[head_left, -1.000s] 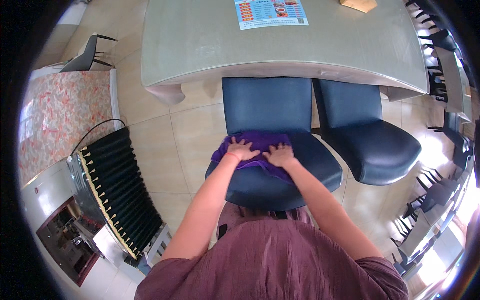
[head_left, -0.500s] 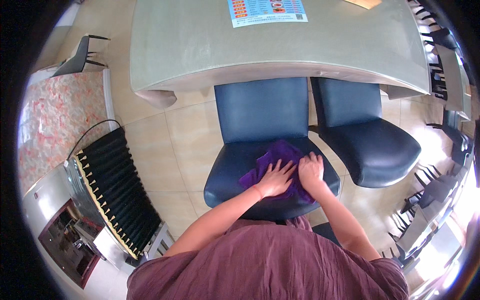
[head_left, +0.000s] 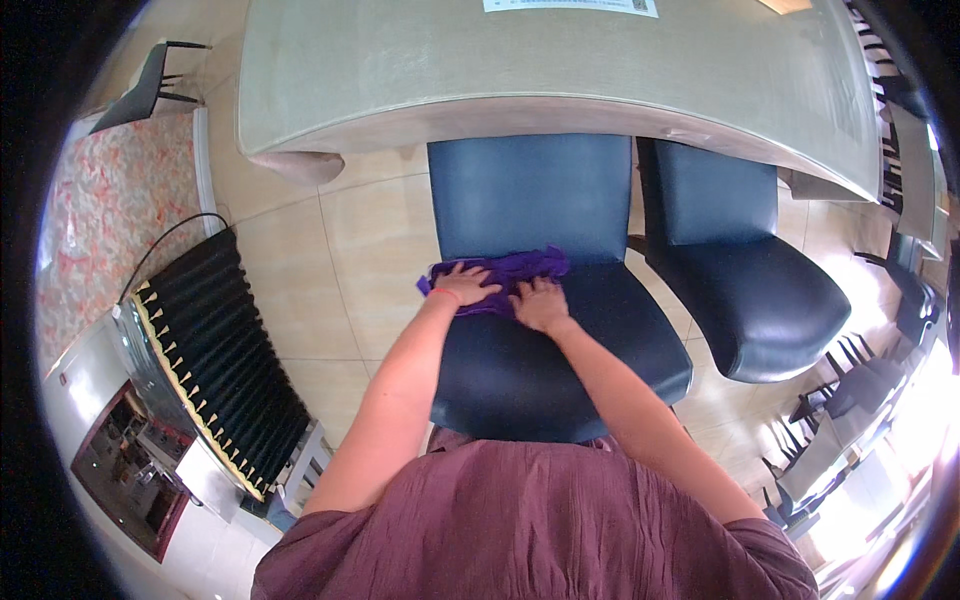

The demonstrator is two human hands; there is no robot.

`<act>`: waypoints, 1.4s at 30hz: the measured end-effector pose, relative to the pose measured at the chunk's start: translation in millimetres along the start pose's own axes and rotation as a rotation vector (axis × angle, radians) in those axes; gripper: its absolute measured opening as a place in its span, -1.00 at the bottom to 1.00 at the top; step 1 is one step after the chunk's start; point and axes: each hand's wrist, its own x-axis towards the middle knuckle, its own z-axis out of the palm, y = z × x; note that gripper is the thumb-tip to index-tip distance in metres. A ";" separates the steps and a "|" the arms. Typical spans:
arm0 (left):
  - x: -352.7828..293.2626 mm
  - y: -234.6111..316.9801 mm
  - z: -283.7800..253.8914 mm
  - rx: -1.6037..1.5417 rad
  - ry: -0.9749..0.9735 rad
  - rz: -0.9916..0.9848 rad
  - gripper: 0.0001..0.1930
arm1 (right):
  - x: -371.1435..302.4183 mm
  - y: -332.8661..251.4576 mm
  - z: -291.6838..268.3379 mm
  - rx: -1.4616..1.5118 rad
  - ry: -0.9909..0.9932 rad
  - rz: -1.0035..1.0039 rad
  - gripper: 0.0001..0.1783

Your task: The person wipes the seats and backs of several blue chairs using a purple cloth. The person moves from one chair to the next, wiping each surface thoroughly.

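A crumpled purple cloth (head_left: 520,268) lies across the rear of a dark blue padded chair's (head_left: 560,370) seat, close against the backrest. On the cloth's left part rests my left hand (head_left: 467,284), pressed down flat with its fingers spread; a thin reddish band circles that wrist. My right hand (head_left: 540,303) is just to the right, palm down, its slightly bent fingers apart on the cloth's front edge. Both arms reach forward over the seat.
A long table (head_left: 420,60) with a pale grey-green cover stands beyond the chair, bearing a printed sheet (head_left: 570,6). To the right is a second dark blue chair (head_left: 770,300). A black ribbed rack-like object (head_left: 225,350) stands at left on the tiled floor (head_left: 370,230).
Both hands and the cloth have moved from the front right of the seat to its rear left, by the backrest. My right hand's fingers, bunched before, have spread.
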 end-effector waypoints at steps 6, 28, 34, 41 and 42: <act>-57.4 -9.6 0.4 -0.074 0.059 -0.012 -0.06 | -44.6 -11.7 -12.0 0.293 0.249 -0.267 -0.83; -6.0 272.8 20.1 -0.324 0.229 0.648 -0.19 | -140.0 216.9 -24.7 1.834 0.174 0.117 -0.39; 85.5 228.5 7.2 -0.464 0.071 0.504 -0.31 | -20.7 228.2 60.3 1.887 0.153 0.181 -0.41; 64.6 232.6 2.0 -0.606 -0.016 0.367 -0.27 | -39.2 215.2 37.2 1.950 0.223 0.238 -0.46; 55.7 238.4 -0.3 -0.595 -0.027 0.366 -0.25 | -49.5 212.6 36.7 1.977 0.242 0.214 -0.45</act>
